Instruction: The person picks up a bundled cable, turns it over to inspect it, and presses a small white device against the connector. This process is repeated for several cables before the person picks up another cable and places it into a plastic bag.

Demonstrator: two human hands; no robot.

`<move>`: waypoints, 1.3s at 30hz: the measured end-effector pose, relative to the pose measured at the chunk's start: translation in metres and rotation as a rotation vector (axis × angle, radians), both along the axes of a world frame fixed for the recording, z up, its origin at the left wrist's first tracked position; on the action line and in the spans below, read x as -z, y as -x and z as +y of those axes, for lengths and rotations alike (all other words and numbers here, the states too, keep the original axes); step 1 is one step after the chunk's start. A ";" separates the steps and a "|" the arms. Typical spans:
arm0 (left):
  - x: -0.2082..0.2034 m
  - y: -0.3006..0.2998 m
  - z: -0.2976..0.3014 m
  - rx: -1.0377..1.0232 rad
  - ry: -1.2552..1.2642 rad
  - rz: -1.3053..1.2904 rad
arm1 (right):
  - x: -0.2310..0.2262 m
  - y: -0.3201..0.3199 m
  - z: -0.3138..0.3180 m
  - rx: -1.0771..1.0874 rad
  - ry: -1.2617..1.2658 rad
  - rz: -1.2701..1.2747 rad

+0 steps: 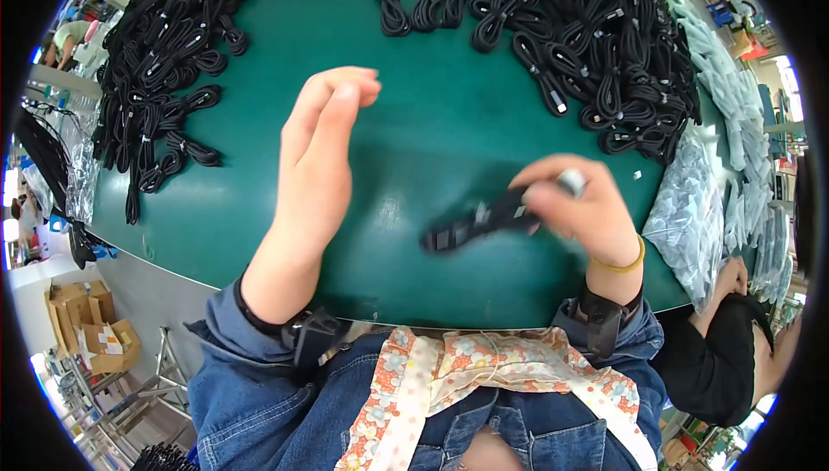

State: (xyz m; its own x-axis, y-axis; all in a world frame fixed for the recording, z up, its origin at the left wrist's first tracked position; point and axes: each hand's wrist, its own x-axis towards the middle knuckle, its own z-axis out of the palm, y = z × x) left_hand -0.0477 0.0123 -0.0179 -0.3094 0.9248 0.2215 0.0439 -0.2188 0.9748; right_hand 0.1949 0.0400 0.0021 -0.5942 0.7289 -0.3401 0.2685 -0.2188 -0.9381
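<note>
My right hand [590, 210] grips one end of a coiled black cable bundle [462, 231]. The bundle points left and is smeared by motion, low over the green tabletop [389, 281]. A pale, blurred piece, perhaps a connector [571, 181], shows by the fingers. To the left, my left hand [319, 147] is raised over the table, its fingers stretched out with slightly bent tips and nothing in them. Nearest to it on the far side lie tied cable bundles [390, 5].
Heaped black cable bundles [617, 56] cover the far right, and another heap [164, 65] the far left. Clear plastic bags [691, 212] lie along the right edge, near another person's hand [734, 277]. Loose black cables [52, 160] hang at the left edge; cardboard boxes [95, 324] stand below.
</note>
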 end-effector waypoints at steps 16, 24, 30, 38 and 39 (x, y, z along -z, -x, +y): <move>0.035 0.126 -0.063 -0.621 0.546 1.351 | 0.009 0.004 0.009 0.631 -0.191 0.437; -0.012 0.042 -0.046 0.076 0.127 0.375 | 0.016 0.008 0.002 0.402 -0.243 0.284; -0.020 -0.017 -0.020 0.609 -0.133 0.226 | 0.012 0.012 -0.007 0.283 -0.273 0.527; -0.004 -0.033 -0.021 0.643 -0.110 -0.257 | 0.015 0.010 -0.010 0.262 -0.385 0.626; -0.001 -0.032 -0.021 0.637 -0.100 -0.258 | 0.015 0.009 -0.010 0.277 -0.374 0.635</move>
